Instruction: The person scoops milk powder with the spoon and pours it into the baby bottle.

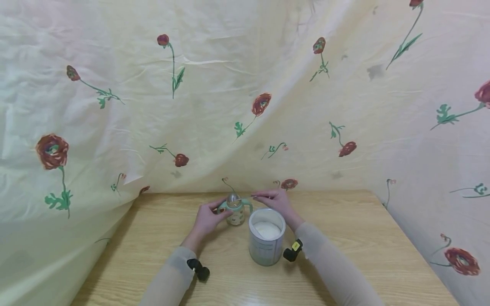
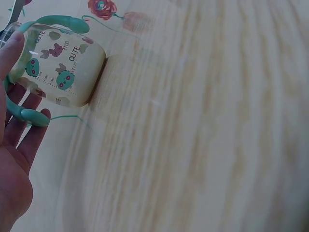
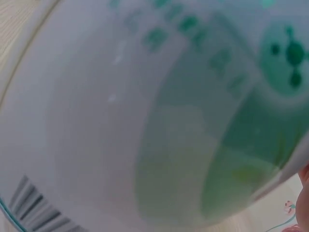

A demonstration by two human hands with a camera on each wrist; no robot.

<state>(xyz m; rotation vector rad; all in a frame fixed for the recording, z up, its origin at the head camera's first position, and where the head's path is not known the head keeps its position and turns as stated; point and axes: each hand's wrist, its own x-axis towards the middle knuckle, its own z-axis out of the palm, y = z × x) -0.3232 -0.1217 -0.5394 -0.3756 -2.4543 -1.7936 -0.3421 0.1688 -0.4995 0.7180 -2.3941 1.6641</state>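
Wide, near, nearest

From six o'clock, the head camera looks forward-down across the pale wooden table (image 1: pixel 363 238). Left wrist, near, shares with it the clear rounded mint-handled bottle (image 2: pixel 63 63), at ten o'clock; right wrist, nearest, the white-green cylindrical can (image 3: pixel 120 121).

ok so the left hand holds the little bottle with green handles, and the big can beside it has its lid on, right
Not quite: the big can is open, with no lid on; the head view shows white contents inside. The left hand does hold the little bottle with green handles.

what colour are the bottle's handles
Teal green; the handles show best in the left wrist view.
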